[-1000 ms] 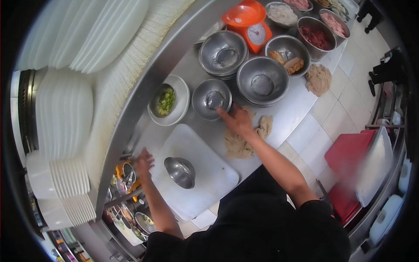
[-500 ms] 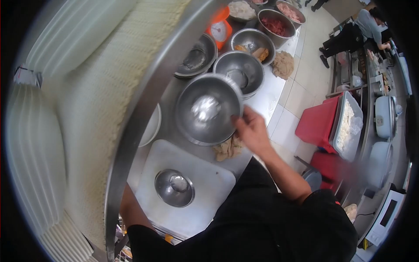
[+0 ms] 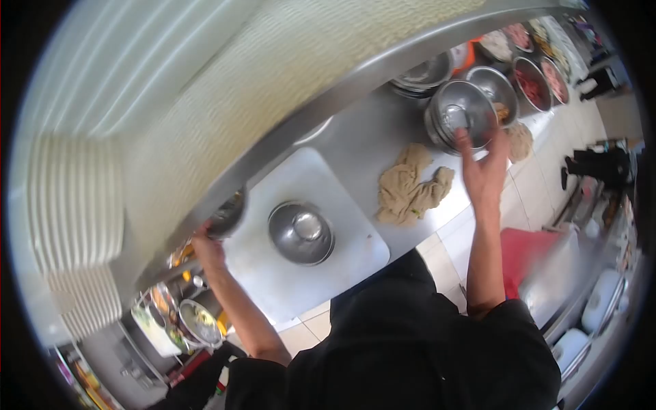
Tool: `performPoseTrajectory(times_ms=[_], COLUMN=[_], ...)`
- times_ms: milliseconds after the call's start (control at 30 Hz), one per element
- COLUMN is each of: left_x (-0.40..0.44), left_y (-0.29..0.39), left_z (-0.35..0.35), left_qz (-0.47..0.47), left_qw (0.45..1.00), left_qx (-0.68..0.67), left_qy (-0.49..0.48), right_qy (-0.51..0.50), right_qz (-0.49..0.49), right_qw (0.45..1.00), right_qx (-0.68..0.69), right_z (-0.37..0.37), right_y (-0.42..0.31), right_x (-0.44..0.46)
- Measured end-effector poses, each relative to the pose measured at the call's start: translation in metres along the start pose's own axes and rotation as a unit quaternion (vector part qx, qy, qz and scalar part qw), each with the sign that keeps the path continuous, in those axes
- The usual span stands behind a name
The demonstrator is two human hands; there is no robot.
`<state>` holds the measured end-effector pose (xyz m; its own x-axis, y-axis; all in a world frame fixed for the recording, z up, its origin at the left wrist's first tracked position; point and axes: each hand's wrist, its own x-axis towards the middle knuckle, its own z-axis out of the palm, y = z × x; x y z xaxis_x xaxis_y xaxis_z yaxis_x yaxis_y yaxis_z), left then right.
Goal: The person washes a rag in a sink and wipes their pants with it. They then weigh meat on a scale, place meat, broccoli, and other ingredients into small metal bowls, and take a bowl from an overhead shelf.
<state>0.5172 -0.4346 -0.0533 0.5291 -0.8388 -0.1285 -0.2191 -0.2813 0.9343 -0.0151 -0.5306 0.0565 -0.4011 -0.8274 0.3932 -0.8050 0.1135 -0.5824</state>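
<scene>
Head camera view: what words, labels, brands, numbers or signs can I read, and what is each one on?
No text is readable.
Orange scale: any dial markings are too small and blurred.
Coloured items at lower left: too small and blurred to read.
Metal bowls at the right hand: no writing visible.

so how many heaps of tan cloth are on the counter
2. One heap lies between the cutting board and the right hand; the other heap is beyond that hand, near the edge of the counter. Their folds may hide more.
</scene>
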Motion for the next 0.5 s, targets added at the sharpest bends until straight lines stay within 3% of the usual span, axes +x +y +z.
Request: performPoseTrajectory(times_ms=[33, 67, 100, 133, 200, 267, 333, 500], left_x=[-0.031, -0.056, -0.078, -0.107, -0.154, -0.198, -0.239, -0.326], left_y=[0.01, 0.013, 0.015, 0.039, 0.029, 0.032, 0.048, 0.04], left_z=[0.006, 0.007, 0.008, 0.019, 0.013, 0.017, 0.027, 0.034], left_qz=[-0.075, -0.113, -0.124, -0.127, -0.159, -0.157, -0.188, -0.196], left_qw=[0.991, 0.972, 0.958, 0.952, 0.942, 0.937, 0.915, 0.891], left_qx=[0.001, -0.172, -0.226, -0.234, -0.241, -0.247, -0.268, -0.24], left_qy=[0.111, 0.111, 0.125, 0.152, 0.173, 0.192, 0.234, 0.332], right_qy=[-0.117, -0.219, -0.318, -0.337, -0.568, -0.564, -0.549, -0.539], right_qz=[0.015, 0.003, -0.012, -0.123, 0.032, -0.059, -0.072, -0.082], right_qw=[0.987, 0.966, 0.935, 0.917, 0.799, 0.798, 0.804, 0.803], right_qx=[0.113, 0.136, 0.155, 0.174, 0.195, 0.204, 0.216, 0.241], right_z=[0.007, 0.018, 0.034, 0.065, 0.06, 0.102, 0.123, 0.067], right_y=[-0.011, -0.022, -0.028, -0.022, -0.066, -0.06, -0.056, -0.083], right_x=[-0.009, -0.025, -0.045, -0.073, -0.095, -0.133, -0.153, -0.148])
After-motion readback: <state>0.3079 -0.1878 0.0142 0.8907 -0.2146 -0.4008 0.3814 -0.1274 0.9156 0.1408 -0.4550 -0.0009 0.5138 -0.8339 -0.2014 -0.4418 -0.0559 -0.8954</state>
